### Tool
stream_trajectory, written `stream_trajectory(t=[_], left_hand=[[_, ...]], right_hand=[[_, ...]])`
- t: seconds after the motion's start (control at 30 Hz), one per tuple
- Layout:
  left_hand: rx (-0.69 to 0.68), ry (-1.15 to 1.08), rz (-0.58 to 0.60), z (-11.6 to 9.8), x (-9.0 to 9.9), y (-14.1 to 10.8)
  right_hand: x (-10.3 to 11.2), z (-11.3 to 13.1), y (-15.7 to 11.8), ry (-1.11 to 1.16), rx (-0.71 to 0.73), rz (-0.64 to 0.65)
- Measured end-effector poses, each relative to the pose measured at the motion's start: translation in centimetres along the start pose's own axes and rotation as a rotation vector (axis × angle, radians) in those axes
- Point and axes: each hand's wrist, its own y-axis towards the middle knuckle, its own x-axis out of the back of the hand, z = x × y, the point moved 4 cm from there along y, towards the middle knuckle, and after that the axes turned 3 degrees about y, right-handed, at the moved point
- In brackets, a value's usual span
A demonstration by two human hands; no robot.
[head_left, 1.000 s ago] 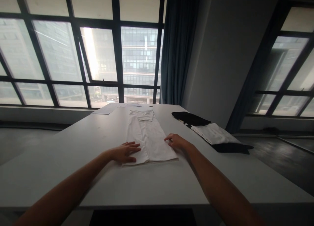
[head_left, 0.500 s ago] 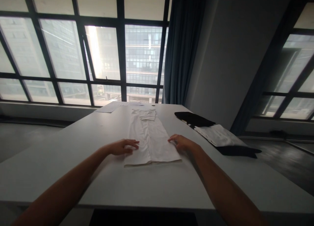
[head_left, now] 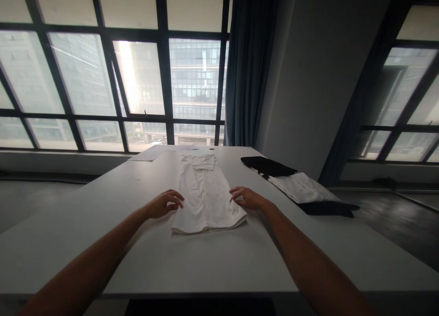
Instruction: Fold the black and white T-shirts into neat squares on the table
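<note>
A white folded garment lies lengthwise on the white table, its wide hem toward me and a small folded flap at its far end. Creases run down its middle. At its left edge is my left hand, fingers apart and curved, the tips at the cloth. My right hand is at the right edge, fingers spread and bent, the tips touching the fabric. Neither hand has cloth closed between its fingers.
Black cloth and a white folded cloth lie in a row along the table's right side, with more black cloth under the near end. Paper sheets rest at the far left. Windows and a dark curtain stand beyond.
My left hand has shifted slightly left, off the cloth's surface to its edge. The garment's near right corner now curves up a little. The view has turned slightly.
</note>
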Motion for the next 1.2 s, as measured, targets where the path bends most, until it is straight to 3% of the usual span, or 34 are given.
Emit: stream_trajectory(t=[0.17,0.33,0.4,0.43,0.5,0.57,0.63,0.73,0.9,1.0,1.2], left_hand=[[0.067,-0.063,0.117,-0.9,0.8,-0.2],[0.124,-0.239,0.337,-2.6,2.2,-1.1],[0.15,-0.424,0.344,-2.8,2.6,-1.1],[0.18,-0.517,0.285,-2.6,2.7,-0.9],[0.299,-0.655,0.043,-1.3,2.8,-0.2],[0.481,-0.692,-0.213,0.5,2.4,0.2],[0.647,-0.638,-0.342,2.1,1.4,0.1],[0.735,-0.467,-0.335,3.4,0.4,-0.2],[0.69,-0.17,-0.232,3.7,0.4,-0.3],[0.658,-0.106,-0.196,3.5,0.5,-0.2],[0.582,0.043,-0.24,2.6,0.2,0.3]], right_hand=[[0.5,0.1,-0.3,0.103,-0.022,0.065],[0.7,1.1,-1.8,0.199,-0.044,0.39],[0.7,1.6,-2.0,0.33,-0.006,0.474],[0.8,1.8,-1.8,0.409,0.013,0.444],[1.1,1.7,-0.7,0.547,0.012,0.204],[0.9,0.7,0.5,0.595,-0.102,-0.111],[-0.2,-0.5,1.3,0.566,-0.29,-0.257],[-1.9,-1.4,1.9,0.481,-0.423,-0.222],[-2.6,-1.6,1.9,0.405,-0.327,-0.118],[-2.6,-1.5,1.8,0.344,-0.32,-0.081],[-1.8,-0.3,1.3,0.258,-0.312,-0.023]])
